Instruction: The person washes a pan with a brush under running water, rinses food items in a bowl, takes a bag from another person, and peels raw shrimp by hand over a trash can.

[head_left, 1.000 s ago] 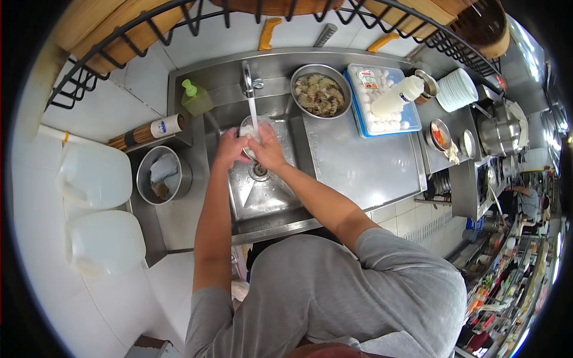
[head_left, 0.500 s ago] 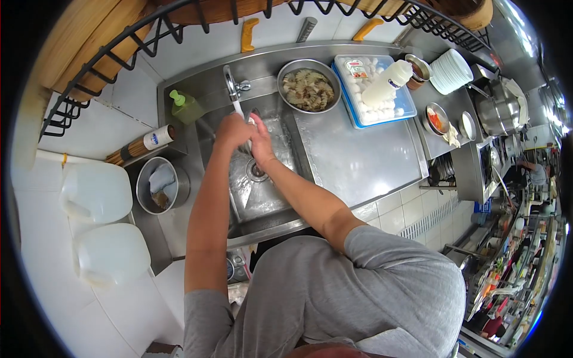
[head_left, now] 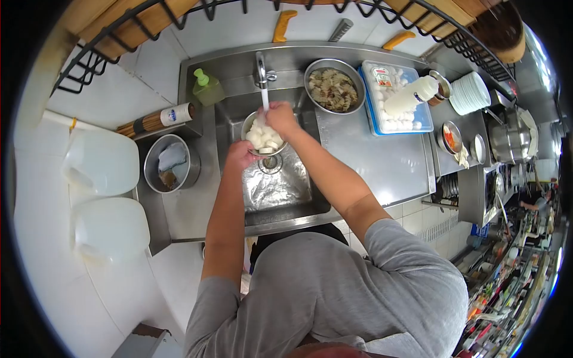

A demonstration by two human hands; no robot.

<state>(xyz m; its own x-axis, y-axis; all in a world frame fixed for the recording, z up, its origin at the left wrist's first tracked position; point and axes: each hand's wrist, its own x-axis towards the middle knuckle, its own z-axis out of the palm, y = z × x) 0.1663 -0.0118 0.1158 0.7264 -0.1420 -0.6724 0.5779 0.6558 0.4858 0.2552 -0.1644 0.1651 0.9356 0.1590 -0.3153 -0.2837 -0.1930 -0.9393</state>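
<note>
Small steel bowl sits in the sink, just above the drain, right under the tap; water stream hits its far edge. Bowl is round, shiny metal, heaped with white chunky pieces, roughly ball-shaped, piled above the rim. Left hand grips the bowl's near-left rim, fingers curled on it. Right hand is at the far-right rim under the stream, fingers bent down over the pieces; can't tell if it's gripping the rim or just pressing on the contents. Sink floor is wet and reflective. Right of the sink on the far side: bigger steel bowl of beige-brown food, then a blue-rimmed tray of white balls with a white bottle lying across it. Further right: stack of white plates, small dishes, pots. Left of the sink: green soap dispenser on the far corner, a pot with a rag in it, chopstick bundle, two white jugs at the far left.
</note>
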